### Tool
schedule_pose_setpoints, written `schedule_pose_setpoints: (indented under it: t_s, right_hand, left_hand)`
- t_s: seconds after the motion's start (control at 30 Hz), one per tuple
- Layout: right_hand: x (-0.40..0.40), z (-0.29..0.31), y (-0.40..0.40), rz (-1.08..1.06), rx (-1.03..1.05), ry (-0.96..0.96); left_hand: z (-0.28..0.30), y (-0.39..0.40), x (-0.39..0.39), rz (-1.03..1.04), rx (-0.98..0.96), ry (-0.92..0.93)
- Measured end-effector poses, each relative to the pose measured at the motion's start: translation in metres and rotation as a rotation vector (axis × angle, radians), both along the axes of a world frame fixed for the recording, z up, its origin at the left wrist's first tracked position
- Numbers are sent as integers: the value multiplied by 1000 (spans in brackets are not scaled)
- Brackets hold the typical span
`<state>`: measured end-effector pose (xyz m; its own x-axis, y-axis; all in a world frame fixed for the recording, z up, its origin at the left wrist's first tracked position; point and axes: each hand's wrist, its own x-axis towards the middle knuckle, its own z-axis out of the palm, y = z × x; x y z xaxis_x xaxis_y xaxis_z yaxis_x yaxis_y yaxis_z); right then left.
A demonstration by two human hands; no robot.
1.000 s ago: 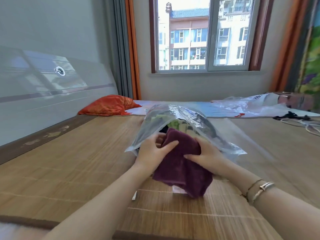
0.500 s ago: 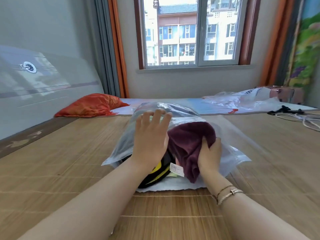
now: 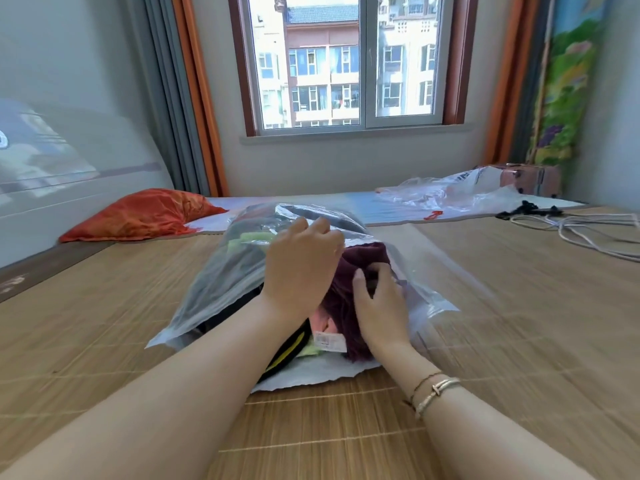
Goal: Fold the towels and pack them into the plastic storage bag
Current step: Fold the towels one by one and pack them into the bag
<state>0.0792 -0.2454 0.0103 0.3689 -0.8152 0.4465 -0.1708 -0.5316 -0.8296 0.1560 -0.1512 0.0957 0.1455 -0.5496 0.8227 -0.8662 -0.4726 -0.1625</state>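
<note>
Maroon towel sat mid-frame, mostly inside the mouth of the clear plastic bag, white tag end poking out toward us. Our left hand lay on the bag's top film, fingers curled, pinching it. Our right hand rested on the towel, fingers bent loosely over it. Bamboo mat lay bare both sides; orange pillow upper left, white cables upper right.
</note>
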Motion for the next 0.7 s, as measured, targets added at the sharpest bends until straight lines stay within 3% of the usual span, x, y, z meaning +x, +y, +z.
schedule_pose_setpoints:
  t_s: [0.07, 0.2, 0.37, 0.47, 0.57, 0.7]
  right_hand:
    - [-4, -9, 15, 133, -122, 123]
    - [9, -15, 8, 101, -233, 462]
    - [50, 14, -2, -41, -362, 495]
    - [63, 16, -8, -49, -367, 519]
    - [62, 0, -12, 12, -271, 602]
    - [50, -7, -18, 127, -261, 601]
  left_hand:
    - [-1, -2, 0, -28, -9, 17]
    - [-8, 13, 7, -196, -1, 9]
    - [-9, 27, 13, -321, -37, -20]
    - [-2, 24, 15, -353, -122, 91]
    - [10, 13, 17, -294, -162, 172]
    - [8, 5, 18, -226, -59, 244]
